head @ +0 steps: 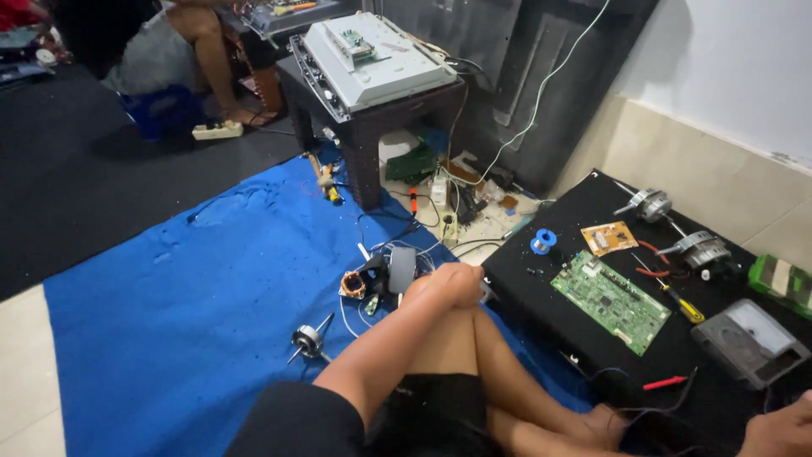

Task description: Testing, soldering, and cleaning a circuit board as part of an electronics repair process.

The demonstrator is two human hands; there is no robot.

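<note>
Left hand (452,283): rests on the person's raised knee, fingers curled loosely over it; they grip no object. Just beyond the knee, on the blue mat (194,288), lie a grey oval part (402,268), a copper-wound motor stator (353,285) and loose white wires; the knee hides their near edge. A small rotor with shaft (309,340) lies alone on the mat to the left.

Right hand (782,430): only partly in frame at the near right corner, set on the black surface (550,296); how far its fingers are spread cannot be told. Nearest to it are a grey analogue multimeter (748,341) and a red probe (665,382) with black lead.

Also on the surface: a green circuit board (611,300), a small tan board (608,238), a yellow-handled screwdriver (681,302), a blue solder spool (543,240), two small motors (677,227) at the far edge. Farther off, a dark stool (372,127) carries an opened grey appliance chassis (376,55). Another person sits at far left.
</note>
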